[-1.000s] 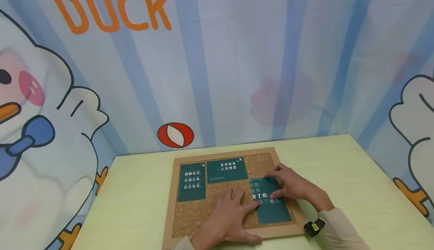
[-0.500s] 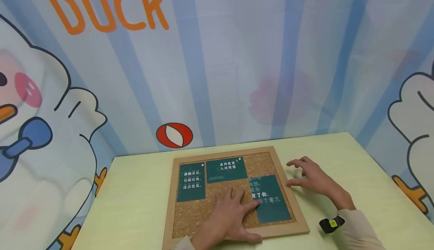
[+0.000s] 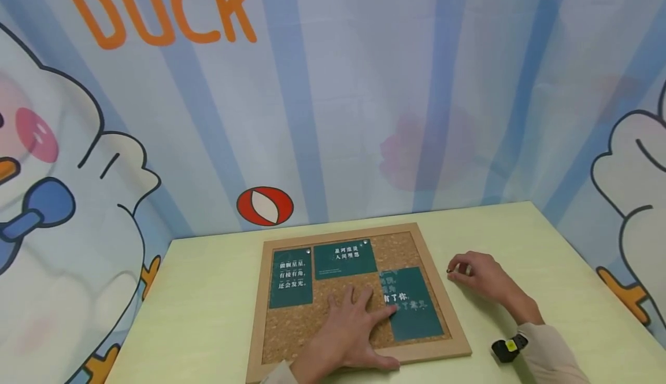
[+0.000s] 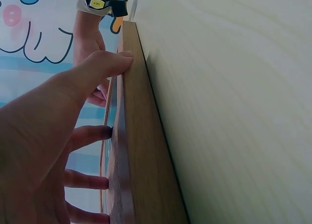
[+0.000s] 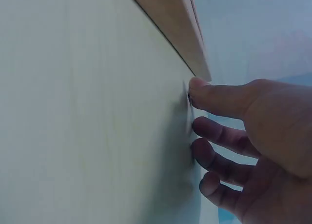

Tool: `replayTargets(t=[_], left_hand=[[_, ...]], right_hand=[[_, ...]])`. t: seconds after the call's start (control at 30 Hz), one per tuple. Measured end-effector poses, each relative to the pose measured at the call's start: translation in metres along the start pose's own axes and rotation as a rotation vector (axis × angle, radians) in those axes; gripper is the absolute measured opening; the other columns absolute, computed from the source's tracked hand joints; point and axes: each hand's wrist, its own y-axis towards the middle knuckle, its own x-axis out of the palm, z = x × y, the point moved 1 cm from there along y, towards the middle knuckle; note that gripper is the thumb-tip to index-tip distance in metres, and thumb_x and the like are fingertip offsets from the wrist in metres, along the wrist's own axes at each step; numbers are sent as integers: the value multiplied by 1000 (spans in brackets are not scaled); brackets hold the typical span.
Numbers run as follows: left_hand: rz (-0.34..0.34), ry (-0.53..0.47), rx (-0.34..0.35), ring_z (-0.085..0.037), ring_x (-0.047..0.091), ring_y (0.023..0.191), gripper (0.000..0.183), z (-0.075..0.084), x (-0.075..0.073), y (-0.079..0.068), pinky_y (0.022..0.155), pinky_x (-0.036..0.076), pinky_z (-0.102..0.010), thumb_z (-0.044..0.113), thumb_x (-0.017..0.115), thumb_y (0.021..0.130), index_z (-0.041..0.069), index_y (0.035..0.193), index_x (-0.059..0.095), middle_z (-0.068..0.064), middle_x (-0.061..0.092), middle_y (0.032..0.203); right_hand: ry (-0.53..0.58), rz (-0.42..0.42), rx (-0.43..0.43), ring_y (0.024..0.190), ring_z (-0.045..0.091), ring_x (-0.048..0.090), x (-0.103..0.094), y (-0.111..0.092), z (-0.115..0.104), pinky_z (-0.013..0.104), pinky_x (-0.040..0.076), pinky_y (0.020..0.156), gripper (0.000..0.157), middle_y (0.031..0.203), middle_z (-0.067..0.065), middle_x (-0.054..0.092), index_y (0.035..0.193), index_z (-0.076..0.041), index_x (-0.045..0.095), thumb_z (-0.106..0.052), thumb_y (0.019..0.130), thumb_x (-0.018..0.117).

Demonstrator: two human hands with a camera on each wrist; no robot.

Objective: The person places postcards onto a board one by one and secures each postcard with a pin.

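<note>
My left hand (image 3: 348, 329) presses down with spread fingers on a wood-framed corkboard (image 3: 291, 329). Its thumb lies along the front frame, seen also in the left wrist view, and its index fingertip touches the left edge of a green card (image 3: 418, 320) with white writing. To the right of the board, my right hand (image 3: 481, 277) is low over the table, thumb and index finger pinching a small dark pin-like thing (image 3: 449, 270). In the right wrist view the thumb mostly covers it. Two more green cards, one upright (image 3: 291, 294) and one sideways (image 3: 346, 265), each carry a small round tack.
The corkboard lies flat on a pale yellow table (image 3: 208, 291). Behind stands a blue-striped curtain (image 3: 364, 112) with duck drawings, meeting the table's back edge. A black band with a yellow face (image 3: 509, 347) is on my right wrist.
My right hand left the lower-right card, moved right off the board, and lowered to the table, where thumb and index finger came together. My left hand stayed in place.
</note>
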Motion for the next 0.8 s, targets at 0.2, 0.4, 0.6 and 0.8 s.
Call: replayTargets(t=[0.2, 0.4, 0.6, 0.8], left_hand=[[-9, -11, -6, -50, 26, 149, 94, 1, -4, -2, 102, 31, -81, 88, 66, 74, 55, 156, 36, -7, 31, 164], [-6, -17, -14, -50, 27, 149, 94, 3, -4, -3, 102, 31, -81, 87, 67, 73, 54, 156, 38, -7, 31, 164], [-8, -5, -20, -51, 26, 149, 94, 0, -2, -1, 102, 31, -81, 89, 66, 73, 55, 156, 37, -7, 30, 165], [-3, -3, -16, -50, 27, 149, 95, 2, -2, -1, 102, 31, -81, 89, 66, 72, 54, 156, 38, -7, 32, 164]], right_hand=[[-5, 23, -12, 71, 6, 57, 5, 8, -5, 30, 48, 61, 16, 81, -9, 61, 86, -16, 66, -5, 95, 74], [86, 10, -12, 75, 8, 66, 3, 14, -16, 27, 51, 59, 18, 85, -4, 65, 89, -14, 60, 0, 97, 68], [84, 0, -35, 76, 9, 63, 1, 25, -33, 28, 51, 61, 15, 83, -6, 62, 90, -13, 61, -1, 97, 69], [59, -39, -75, 75, 8, 58, 4, 33, -41, 29, 51, 64, 8, 87, -4, 66, 98, -8, 71, 0, 96, 70]])
